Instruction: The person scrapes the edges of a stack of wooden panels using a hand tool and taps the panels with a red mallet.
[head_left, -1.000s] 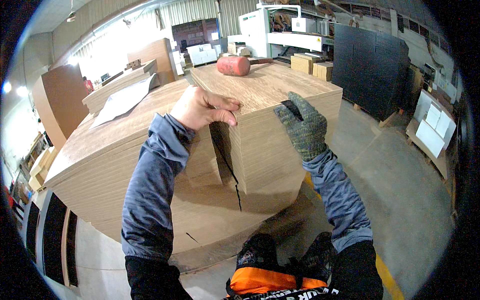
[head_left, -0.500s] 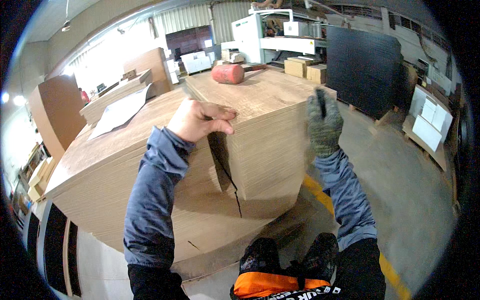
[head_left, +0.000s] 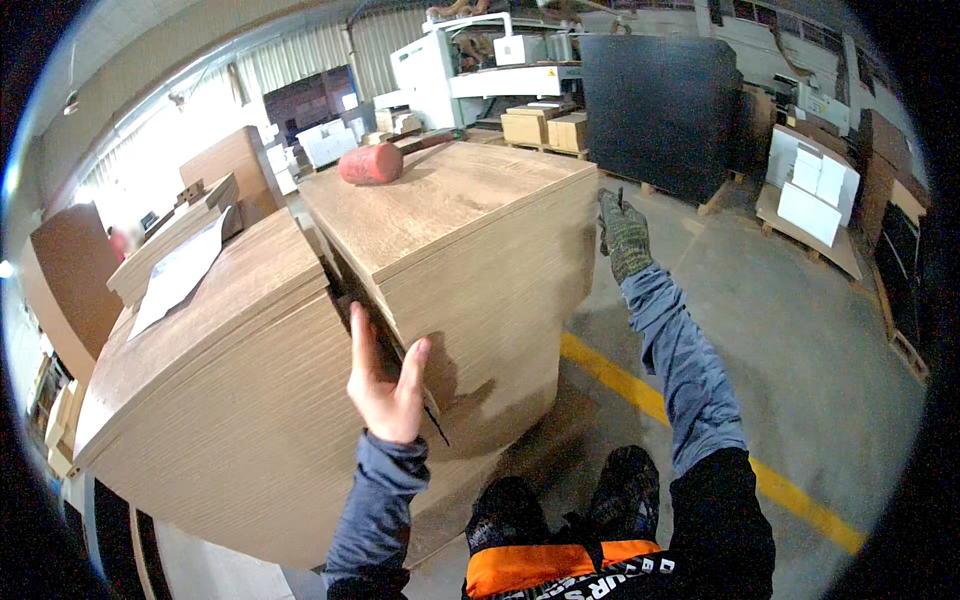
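My bare left hand [head_left: 385,390] is at the gap between two stacks of wood-grain panels. Its thumb and fingers are apart, the fingers reaching into the gap and the thumb beside the corner of the right stack [head_left: 480,290]. My right hand [head_left: 627,240], in a grey-green knitted glove, is at the right side of that stack, fingers stretched upward; its palm side is hidden. A mallet with a red head [head_left: 371,164] and a dark handle lies on top of the right stack. The left stack [head_left: 230,400] stands close beside it.
A paper sheet [head_left: 182,270] lies on the left stack. Beyond are a large white machine [head_left: 425,75], a black-wrapped stack [head_left: 655,115] and white panels on a pallet [head_left: 812,200]. A yellow line [head_left: 630,385] crosses the grey floor to my right.
My left hand has moved down from the top edge into the gap, its fingers now spread. The view has shifted rightward. My right hand stays by the stack's right side.
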